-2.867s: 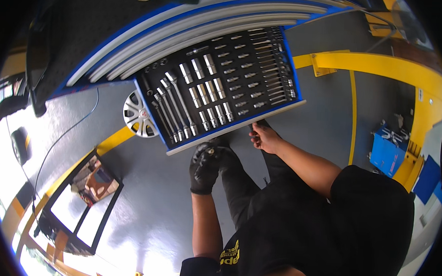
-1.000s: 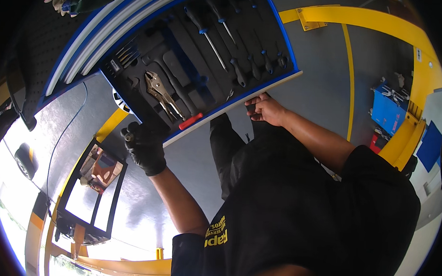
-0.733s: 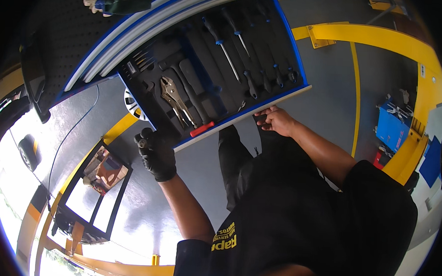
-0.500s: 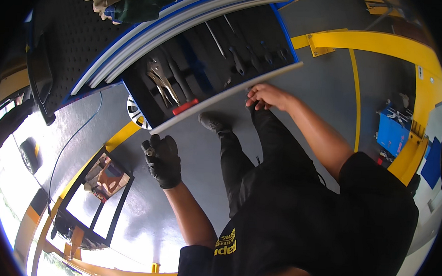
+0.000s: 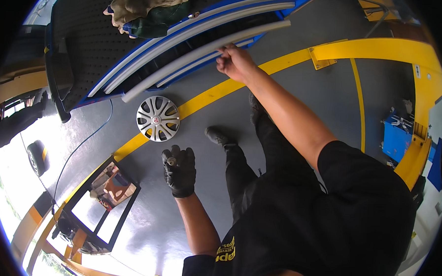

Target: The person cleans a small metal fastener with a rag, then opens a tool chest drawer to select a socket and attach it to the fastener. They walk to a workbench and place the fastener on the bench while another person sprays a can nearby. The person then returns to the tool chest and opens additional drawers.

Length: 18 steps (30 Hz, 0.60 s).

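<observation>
My left hand (image 5: 180, 171), in a black glove, is raised over the floor with its fingers curled. It holds a small round metal piece (image 5: 171, 161) that looks like a socket; the fist hides most of it. My bare right hand (image 5: 235, 63) is at the front of a tool cabinet drawer, with bent fingers against its pale grey handle rail (image 5: 195, 49). The drawer is partly pulled out, and only a narrow dark strip of its inside shows. It belongs to a blue tool cabinet (image 5: 153, 46) with a black dotted top.
Crumpled cloth or gloves (image 5: 142, 11) lie on the cabinet top. A silver wheel cover (image 5: 158, 119) rests on the floor by a yellow line. A black-framed stand (image 5: 105, 202) is at left. Yellow metal framework (image 5: 378, 48) and a blue toolbox (image 5: 396, 138) are at right.
The drawer has slid inward, hiding its pliers, hammer and screwdrivers. My right hand has moved forward with it. The wheel cover has come into full view.
</observation>
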Each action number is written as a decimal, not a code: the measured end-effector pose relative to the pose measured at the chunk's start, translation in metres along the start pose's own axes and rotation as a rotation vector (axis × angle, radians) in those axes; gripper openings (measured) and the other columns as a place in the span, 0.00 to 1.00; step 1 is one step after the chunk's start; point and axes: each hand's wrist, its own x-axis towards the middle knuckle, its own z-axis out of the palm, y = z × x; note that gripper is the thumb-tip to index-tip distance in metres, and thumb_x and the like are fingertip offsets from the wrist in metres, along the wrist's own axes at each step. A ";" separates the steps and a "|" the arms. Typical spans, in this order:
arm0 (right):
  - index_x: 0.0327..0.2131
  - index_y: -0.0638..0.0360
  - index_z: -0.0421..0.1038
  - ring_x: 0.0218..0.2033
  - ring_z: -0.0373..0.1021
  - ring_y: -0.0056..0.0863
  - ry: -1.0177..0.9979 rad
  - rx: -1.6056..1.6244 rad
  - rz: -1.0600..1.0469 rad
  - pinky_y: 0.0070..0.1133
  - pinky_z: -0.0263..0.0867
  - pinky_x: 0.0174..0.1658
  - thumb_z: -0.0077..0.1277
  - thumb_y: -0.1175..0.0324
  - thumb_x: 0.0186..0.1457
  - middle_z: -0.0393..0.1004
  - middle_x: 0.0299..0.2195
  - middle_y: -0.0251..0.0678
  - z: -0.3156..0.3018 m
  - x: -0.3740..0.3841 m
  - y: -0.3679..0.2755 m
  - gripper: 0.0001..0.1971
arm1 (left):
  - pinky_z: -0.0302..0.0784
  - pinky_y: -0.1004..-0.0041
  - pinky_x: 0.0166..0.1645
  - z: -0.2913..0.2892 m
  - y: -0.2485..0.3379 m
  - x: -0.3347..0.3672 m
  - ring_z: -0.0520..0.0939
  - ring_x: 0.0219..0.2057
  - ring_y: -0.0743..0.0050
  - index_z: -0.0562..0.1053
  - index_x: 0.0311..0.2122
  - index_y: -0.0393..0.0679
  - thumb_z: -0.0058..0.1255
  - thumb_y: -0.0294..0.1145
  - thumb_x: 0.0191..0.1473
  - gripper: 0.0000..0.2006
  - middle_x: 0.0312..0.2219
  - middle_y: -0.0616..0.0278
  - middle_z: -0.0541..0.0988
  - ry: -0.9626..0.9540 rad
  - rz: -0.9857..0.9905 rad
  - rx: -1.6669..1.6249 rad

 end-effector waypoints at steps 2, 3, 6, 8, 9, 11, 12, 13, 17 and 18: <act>0.42 0.55 0.63 0.32 0.72 0.29 0.128 -0.087 0.011 0.27 0.70 0.34 0.42 0.78 0.60 0.68 0.34 0.36 -0.007 -0.041 0.010 0.08 | 0.64 0.55 0.67 0.006 0.002 0.001 0.78 0.55 0.68 0.73 0.56 0.52 0.47 0.39 0.67 0.15 0.57 0.62 0.78 0.050 0.019 0.057; 0.45 0.55 0.63 0.33 0.72 0.29 0.204 -0.123 0.004 0.27 0.70 0.36 0.42 0.79 0.59 0.68 0.37 0.36 -0.010 -0.066 0.015 0.12 | 0.64 0.55 0.67 0.009 0.003 0.001 0.79 0.55 0.69 0.74 0.56 0.52 0.47 0.39 0.67 0.15 0.57 0.63 0.78 0.098 0.033 0.075; 0.51 0.55 0.63 0.37 0.73 0.30 0.234 -0.252 0.163 0.27 0.71 0.40 0.43 0.80 0.57 0.68 0.46 0.34 -0.020 -0.139 0.024 0.18 | 0.64 0.56 0.67 0.019 0.009 0.004 0.80 0.53 0.69 0.75 0.54 0.53 0.48 0.39 0.66 0.13 0.58 0.64 0.77 0.210 0.083 0.142; 0.53 0.54 0.63 0.39 0.73 0.29 0.271 -0.299 0.282 0.28 0.71 0.43 0.43 0.79 0.56 0.68 0.49 0.31 -0.030 -0.179 0.028 0.21 | 0.63 0.55 0.67 0.022 0.017 0.008 0.80 0.52 0.69 0.76 0.52 0.53 0.47 0.40 0.66 0.13 0.55 0.65 0.79 0.291 0.076 0.081; 0.54 0.54 0.63 0.40 0.72 0.28 0.270 -0.329 0.322 0.28 0.70 0.44 0.43 0.79 0.55 0.67 0.50 0.31 -0.035 -0.197 0.029 0.22 | 0.63 0.55 0.67 0.022 0.021 0.010 0.80 0.52 0.69 0.76 0.51 0.53 0.47 0.41 0.66 0.13 0.54 0.66 0.79 0.306 0.085 0.085; 0.58 0.53 0.63 0.42 0.72 0.28 0.247 -0.384 0.418 0.28 0.69 0.45 0.43 0.80 0.53 0.67 0.54 0.32 -0.045 -0.227 0.029 0.27 | 0.63 0.55 0.68 0.019 0.029 0.014 0.80 0.50 0.68 0.77 0.49 0.53 0.45 0.42 0.67 0.12 0.49 0.67 0.80 0.287 0.074 0.002; 0.59 0.52 0.62 0.42 0.71 0.28 0.216 -0.385 0.467 0.27 0.68 0.46 0.42 0.80 0.52 0.66 0.55 0.32 -0.050 -0.240 0.028 0.29 | 0.63 0.55 0.68 0.017 0.033 0.016 0.80 0.49 0.68 0.77 0.48 0.53 0.44 0.43 0.67 0.12 0.47 0.67 0.80 0.336 0.084 -0.037; 0.61 0.51 0.62 0.43 0.71 0.28 0.208 -0.417 0.498 0.27 0.68 0.46 0.42 0.81 0.52 0.66 0.57 0.32 -0.054 -0.251 0.027 0.30 | 0.64 0.57 0.66 0.015 0.036 0.016 0.80 0.47 0.68 0.76 0.46 0.52 0.44 0.43 0.67 0.12 0.45 0.67 0.79 0.349 0.085 -0.189; 0.63 0.48 0.61 0.44 0.71 0.28 0.169 -0.421 0.590 0.26 0.67 0.45 0.41 0.81 0.51 0.65 0.61 0.32 -0.067 -0.280 0.031 0.34 | 0.69 0.62 0.59 0.009 0.040 0.017 0.79 0.42 0.69 0.74 0.42 0.48 0.45 0.44 0.66 0.13 0.38 0.64 0.77 0.632 0.127 -0.440; 0.64 0.48 0.61 0.44 0.71 0.28 0.203 -0.400 0.620 0.26 0.67 0.45 0.41 0.81 0.51 0.64 0.61 0.33 -0.070 -0.286 0.033 0.34 | 0.70 0.62 0.57 0.008 0.039 0.018 0.78 0.42 0.69 0.74 0.42 0.47 0.45 0.44 0.66 0.13 0.37 0.64 0.76 0.685 0.138 -0.209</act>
